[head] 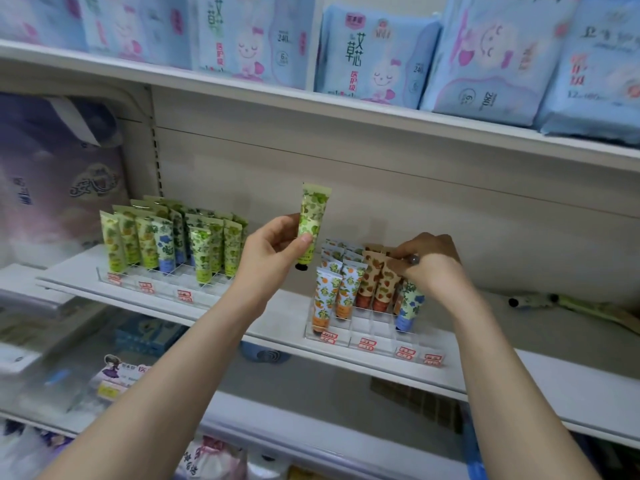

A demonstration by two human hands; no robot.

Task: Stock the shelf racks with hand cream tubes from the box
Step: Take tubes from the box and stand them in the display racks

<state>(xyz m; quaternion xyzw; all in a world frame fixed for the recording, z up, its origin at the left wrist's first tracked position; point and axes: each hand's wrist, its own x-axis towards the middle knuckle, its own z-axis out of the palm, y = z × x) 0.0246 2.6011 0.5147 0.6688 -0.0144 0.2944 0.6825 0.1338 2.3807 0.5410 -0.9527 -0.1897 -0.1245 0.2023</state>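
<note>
My left hand (273,249) holds a green-patterned hand cream tube (311,216) upright, black cap down, above the gap between two clear racks. My right hand (427,263) pinches the top of a brown strawberry-patterned tube (375,261) standing in the right rack (367,336). That rack also holds orange-patterned tubes (325,296) and a blue-flowered tube (410,304). The left rack (152,284) is filled with several green tubes (149,240) and a blue one. The box is not in view.
Both racks sit on a white shelf (277,317) with red price tags at their fronts. Loose tubes (540,301) lie on the shelf at the far right. Blue packs (374,53) fill the shelf above; more goods sit below.
</note>
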